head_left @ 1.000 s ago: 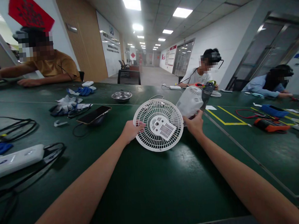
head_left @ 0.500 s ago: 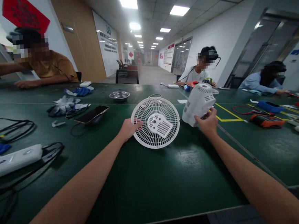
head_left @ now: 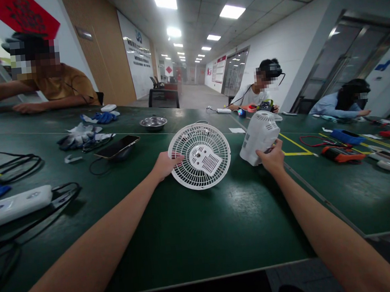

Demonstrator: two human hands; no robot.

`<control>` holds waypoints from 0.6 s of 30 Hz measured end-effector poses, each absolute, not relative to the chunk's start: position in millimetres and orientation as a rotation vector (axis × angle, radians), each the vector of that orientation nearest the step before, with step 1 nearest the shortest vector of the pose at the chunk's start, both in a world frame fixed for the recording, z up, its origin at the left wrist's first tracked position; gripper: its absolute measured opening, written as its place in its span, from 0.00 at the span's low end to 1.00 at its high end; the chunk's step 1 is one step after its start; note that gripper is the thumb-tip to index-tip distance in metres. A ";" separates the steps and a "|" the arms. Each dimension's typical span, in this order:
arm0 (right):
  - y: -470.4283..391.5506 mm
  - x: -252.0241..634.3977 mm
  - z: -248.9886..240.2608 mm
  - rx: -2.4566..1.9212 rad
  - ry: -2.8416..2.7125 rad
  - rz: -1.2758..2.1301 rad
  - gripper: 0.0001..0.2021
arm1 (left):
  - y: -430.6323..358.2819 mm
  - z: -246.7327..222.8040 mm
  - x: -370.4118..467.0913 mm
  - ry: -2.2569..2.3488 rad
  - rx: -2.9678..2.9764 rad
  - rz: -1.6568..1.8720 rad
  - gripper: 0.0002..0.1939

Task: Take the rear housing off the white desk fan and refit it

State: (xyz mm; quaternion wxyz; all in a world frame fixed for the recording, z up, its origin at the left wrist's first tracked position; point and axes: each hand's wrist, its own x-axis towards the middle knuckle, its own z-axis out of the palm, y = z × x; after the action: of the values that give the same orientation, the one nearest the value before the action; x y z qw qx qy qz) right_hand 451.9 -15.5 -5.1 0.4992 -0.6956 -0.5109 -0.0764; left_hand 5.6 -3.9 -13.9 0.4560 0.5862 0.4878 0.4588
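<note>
My left hand [head_left: 165, 165] is closed on the left rim of a round white fan grille [head_left: 207, 161], with the thumb lying over its ribs. The grille is tilted toward me and has a slotted plate at its centre. My right hand [head_left: 272, 158] grips the lower right side of a white plastic fan housing [head_left: 259, 136], which has vent slots at its top and leans to the right. A gap of green table separates the two parts. The fingers behind the grille and the housing are hidden.
At the left lie a phone [head_left: 117, 147], grey-blue gloves [head_left: 81, 137], a white power strip [head_left: 19, 205] and black cables. A steel bowl [head_left: 153, 123] stands farther back. An orange multimeter [head_left: 341, 154] lies at the right. Several people sit around the green table [head_left: 202, 235].
The view has shifted slightly, so most things sit a little farther left. The white housing stands a bit more upright and somewhat farther from the grille. Both hands keep their hold.
</note>
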 end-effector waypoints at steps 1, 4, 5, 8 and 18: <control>-15.6 451.8 -5.6 -1.681 -1.233 -0.179 0.39 | -3.5 -14.5 5.5 1.200 1.448 1.139 0.08; -16.6 451.4 -7.5 -1.679 -1.211 -0.155 0.40 | -2.1 -16.2 5.2 1.187 1.449 1.154 0.09; -16.9 451.4 -8.3 -1.674 -1.203 -0.144 0.40 | -1.6 -16.8 5.0 1.184 1.449 1.153 0.10; -16.3 451.7 -10.6 -1.644 -1.204 -0.090 0.42 | 0.8 -19.1 4.8 1.173 1.450 1.164 0.11; 1.0 451.8 -2.2 -1.453 -1.113 -0.175 0.40 | 12.6 -30.7 3.4 1.168 1.454 1.171 0.13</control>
State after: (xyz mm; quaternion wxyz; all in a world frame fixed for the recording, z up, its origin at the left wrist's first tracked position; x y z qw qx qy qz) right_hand 451.8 1.0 -2.2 0.6064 -0.6284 -0.4813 -0.0759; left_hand 3.4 12.6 -30.7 0.4527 0.5888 0.4728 0.4741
